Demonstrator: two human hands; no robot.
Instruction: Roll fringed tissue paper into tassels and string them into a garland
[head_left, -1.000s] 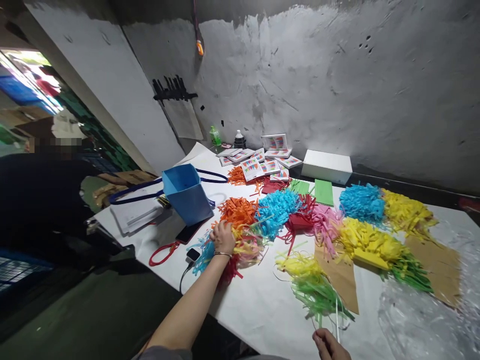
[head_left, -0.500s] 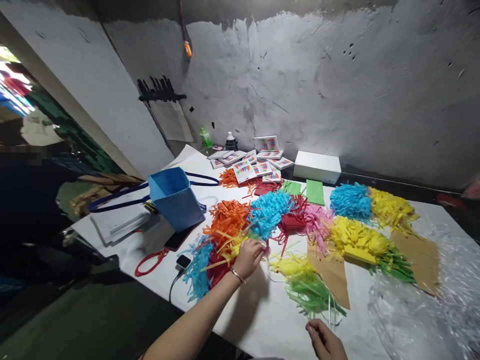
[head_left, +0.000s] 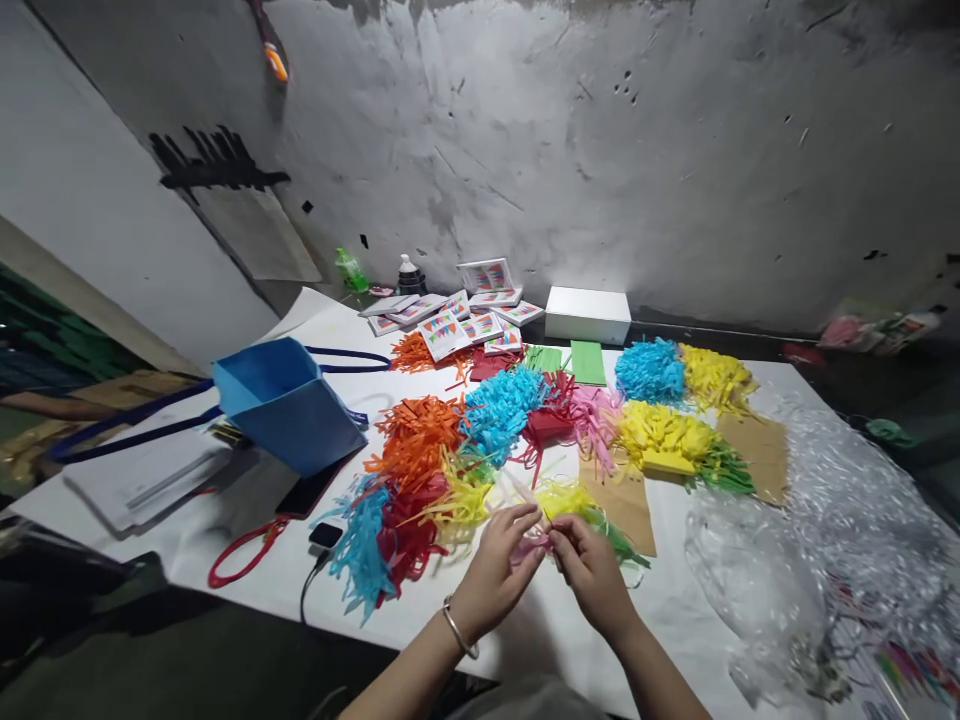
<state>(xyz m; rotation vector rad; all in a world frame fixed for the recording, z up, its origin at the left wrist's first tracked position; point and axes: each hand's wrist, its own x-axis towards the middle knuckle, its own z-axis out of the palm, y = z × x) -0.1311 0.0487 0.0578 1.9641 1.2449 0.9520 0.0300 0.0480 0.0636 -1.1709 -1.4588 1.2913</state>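
Observation:
My left hand [head_left: 496, 568] and my right hand [head_left: 592, 565] meet over the white table [head_left: 525, 610], both pinching a small pink fringed paper piece [head_left: 531, 545] between their fingertips. A bracelet circles my left wrist. Just beyond the hands lies a yellow and green fringe pile [head_left: 571, 502]. To the left sit yellow [head_left: 457, 505], red [head_left: 405, 528] and blue fringe bundles [head_left: 361, 540]. Orange [head_left: 416, 435], light blue [head_left: 499, 408] and pink fringes [head_left: 596, 420] lie farther back.
A blue bag [head_left: 289, 400] stands at the left beside a phone [head_left: 311, 490], a red cord [head_left: 244, 548] and papers. Brown paper pennants [head_left: 622, 500], a white box [head_left: 587, 314], printed packets [head_left: 457, 325] and crumpled clear plastic [head_left: 825, 520] fill the rest.
My left hand left the fringe bundles at the left and came toward the middle with a pink piece. My right hand rose from the near edge to meet it. The view swung right.

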